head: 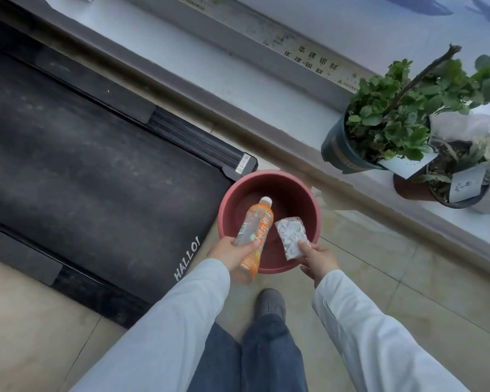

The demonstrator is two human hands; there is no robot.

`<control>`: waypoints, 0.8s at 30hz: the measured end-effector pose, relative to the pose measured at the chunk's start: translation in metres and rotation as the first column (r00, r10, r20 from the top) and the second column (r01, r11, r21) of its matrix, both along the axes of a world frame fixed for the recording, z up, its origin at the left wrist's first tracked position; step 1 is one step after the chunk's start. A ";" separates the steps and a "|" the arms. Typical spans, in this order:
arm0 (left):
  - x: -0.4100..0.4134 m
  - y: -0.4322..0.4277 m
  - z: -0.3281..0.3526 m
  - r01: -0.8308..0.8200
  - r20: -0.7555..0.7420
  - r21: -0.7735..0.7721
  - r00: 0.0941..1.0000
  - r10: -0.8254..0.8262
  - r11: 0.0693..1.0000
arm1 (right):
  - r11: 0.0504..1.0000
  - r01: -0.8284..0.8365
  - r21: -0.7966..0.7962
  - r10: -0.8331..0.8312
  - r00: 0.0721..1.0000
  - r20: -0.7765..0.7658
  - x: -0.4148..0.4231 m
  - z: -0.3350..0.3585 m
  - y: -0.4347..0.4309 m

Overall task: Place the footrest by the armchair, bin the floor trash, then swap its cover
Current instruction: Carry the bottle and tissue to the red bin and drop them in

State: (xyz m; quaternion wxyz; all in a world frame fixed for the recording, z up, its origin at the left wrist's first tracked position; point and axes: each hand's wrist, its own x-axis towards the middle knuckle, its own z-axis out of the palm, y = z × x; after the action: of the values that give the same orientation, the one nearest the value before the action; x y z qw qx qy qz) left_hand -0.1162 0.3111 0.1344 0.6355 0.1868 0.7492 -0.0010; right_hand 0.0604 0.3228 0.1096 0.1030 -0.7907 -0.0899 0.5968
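Note:
A round reddish-brown bin (306,193) stands on the tiled floor in front of me, and its inside looks bare. My left hand (228,251) grips a clear plastic bottle (255,230) with an orange label and white cap, held tilted over the bin's near rim with the cap pointing into it. My right hand (318,257) pinches a crumpled clear plastic wrapper (290,236) by its lower corner, also over the bin's near rim. No footrest or armchair is in view.
A black treadmill (82,165) lies to the left, its corner touching the bin. Two potted plants (391,120) stand on a low white ledge (238,80) at the right, below a window. My shoe (270,304) is on the beige tile floor just behind the bin.

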 end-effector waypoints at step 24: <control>-0.045 -0.024 0.150 -0.280 0.060 0.228 0.960 0.274 0.932 | 0.972 -0.169 0.161 0.194 0.969 -0.155 -0.059 0.170 0.015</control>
State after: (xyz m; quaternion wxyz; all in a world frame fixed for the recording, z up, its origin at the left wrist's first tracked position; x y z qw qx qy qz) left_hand -0.1608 0.2866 0.2846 0.6130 0.1530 0.7541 0.1795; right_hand 0.0009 0.3375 0.2801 0.1128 -0.7156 -0.1965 0.6607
